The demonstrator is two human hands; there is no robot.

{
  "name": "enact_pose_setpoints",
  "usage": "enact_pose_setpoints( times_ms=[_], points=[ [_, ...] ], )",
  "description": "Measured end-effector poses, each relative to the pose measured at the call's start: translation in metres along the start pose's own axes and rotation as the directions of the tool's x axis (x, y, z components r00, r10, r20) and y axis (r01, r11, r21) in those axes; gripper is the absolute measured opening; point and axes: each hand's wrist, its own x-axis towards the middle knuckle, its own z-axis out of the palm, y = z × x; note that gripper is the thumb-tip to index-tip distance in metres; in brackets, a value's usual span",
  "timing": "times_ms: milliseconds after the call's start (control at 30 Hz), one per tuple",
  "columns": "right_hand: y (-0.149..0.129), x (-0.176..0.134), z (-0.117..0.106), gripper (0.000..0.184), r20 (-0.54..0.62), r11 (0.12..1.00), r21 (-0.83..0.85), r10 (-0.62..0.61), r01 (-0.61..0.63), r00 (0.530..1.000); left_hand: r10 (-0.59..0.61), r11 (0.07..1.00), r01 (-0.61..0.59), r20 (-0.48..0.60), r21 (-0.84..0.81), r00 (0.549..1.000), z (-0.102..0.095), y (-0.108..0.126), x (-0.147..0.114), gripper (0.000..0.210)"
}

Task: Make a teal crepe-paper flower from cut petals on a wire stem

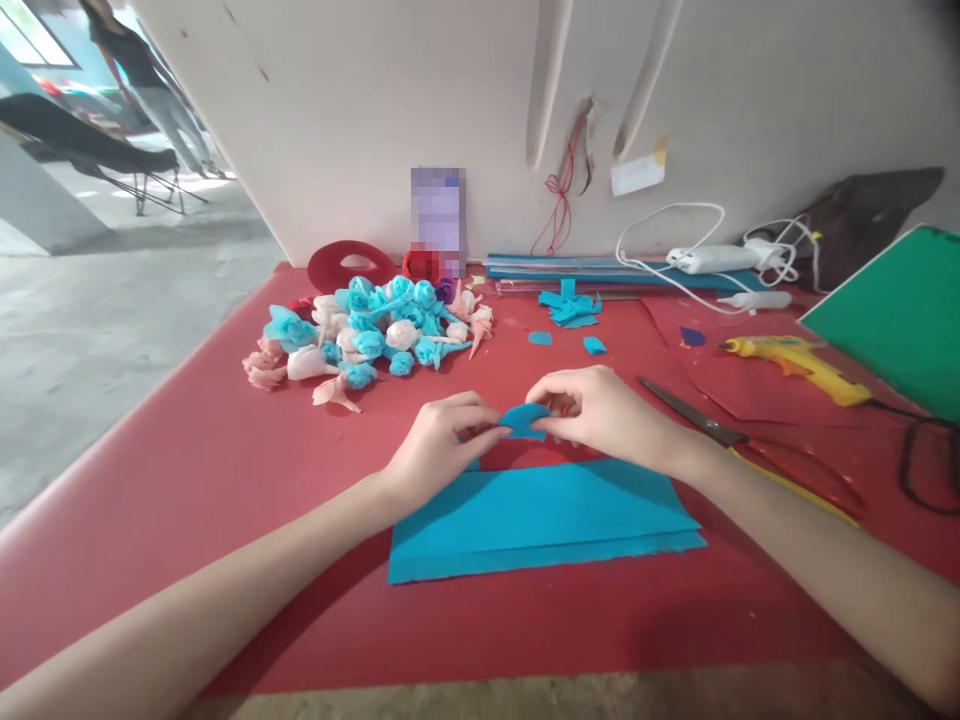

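Between my two hands is a small blue crepe paper piece (pixel 523 419) with a rounded upper edge. My left hand (pixel 448 440) pinches its left end, and my right hand (pixel 583 408) pinches the right end. Just below them a larger folded sheet of blue crepe paper (pixel 540 515) lies flat on the red tabletop (pixel 300 560). Beyond my right hand are two small blue paper cuttings (pixel 595 346) and a little heap of blue strips (pixel 570 305). Scissors (pixel 724 432) lie partly under my right forearm, blades pointing away.
A pile of blue, white and pink paper flowers (pixel 375 330) sits at the back left, by a red ring (pixel 349 265). On the right are a yellow glue gun (pixel 802 365), a white power strip (pixel 712 260) with cables and a green board (pixel 900 310). A person (pixel 146 70) stands far left.
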Motion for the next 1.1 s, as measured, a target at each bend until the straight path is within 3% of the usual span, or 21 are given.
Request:
enact_pose_setpoints(
  times_ms=[267,533,700,867,1000,1100],
  points=[
    [0.008,0.001,0.010,0.018,-0.016,1.000,-0.028,-0.004,0.004,1.000,-0.025,1.000,0.025,0.003,0.014,1.000,0.002,-0.003,0.000,0.010],
    [0.003,0.003,0.013,0.002,-0.107,0.995,-0.092,-0.041,0.032,0.993,-0.019,0.998,0.017,0.039,0.054,0.999,0.003,-0.007,0.001,0.012],
    [0.008,0.002,0.013,0.021,-0.082,0.994,-0.105,-0.012,0.003,0.997,-0.048,0.995,0.039,0.098,0.094,0.994,0.004,-0.006,0.001,0.013],
    [0.009,0.001,0.011,0.008,-0.079,0.997,-0.076,0.008,-0.014,0.997,-0.111,0.982,0.088,0.135,0.165,0.985,-0.003,0.000,0.003,0.015],
    [0.007,0.004,0.008,0.005,-0.095,0.998,-0.029,0.046,-0.049,0.994,-0.133,0.965,0.073,0.231,0.251,0.964,-0.014,0.012,0.000,0.016],
    [0.008,0.006,0.006,0.007,-0.090,0.996,0.034,0.085,-0.083,0.992,-0.171,0.935,0.039,0.353,0.352,0.920,-0.018,0.019,-0.004,0.024]
  ],
)
